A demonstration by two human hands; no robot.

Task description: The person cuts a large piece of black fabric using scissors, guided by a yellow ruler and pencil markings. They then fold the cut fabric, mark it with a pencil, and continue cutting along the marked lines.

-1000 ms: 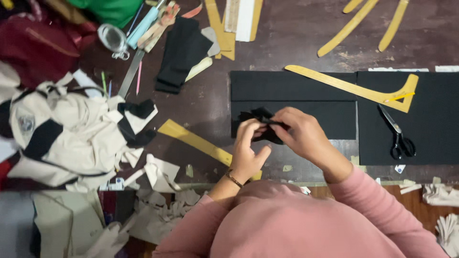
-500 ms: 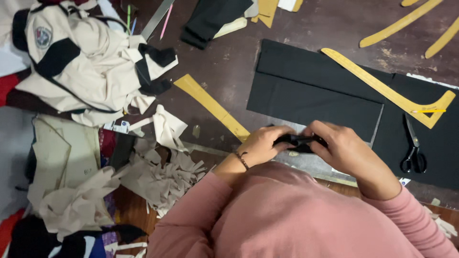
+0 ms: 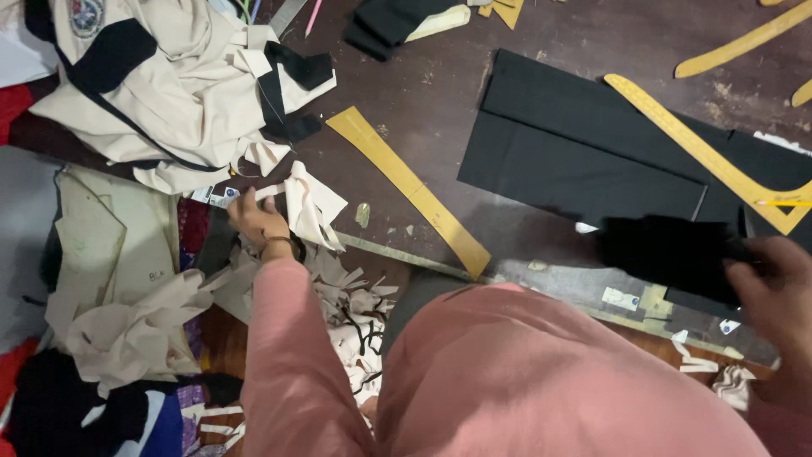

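Observation:
My right hand (image 3: pixel 774 292) sits at the right edge of the view, closed on a blurred piece of black fabric (image 3: pixel 668 254) held just above the table's near edge. My left hand (image 3: pixel 258 222) reaches out to the left, past the table's corner, with its fingers curled among cream cloth scraps (image 3: pixel 313 203). Whether it grips one is unclear. Both arms wear pink sleeves. Flat black fabric panels (image 3: pixel 575 161) lie on the dark table (image 3: pixel 423 85) beyond my right hand.
A long curved yellow ruler (image 3: pixel 694 144) lies across the black panels and a straight yellow ruler (image 3: pixel 414 190) lies left of them. A heap of cream and black garments (image 3: pixel 169 93) fills the upper left. Cream pattern pieces (image 3: pixel 101 245) and scraps (image 3: pixel 355 313) lie below the table edge.
My hands have parted. The left one left the black piece and swung out to the cream scraps at the left, while the right one kept the black fabric. The view tilted left.

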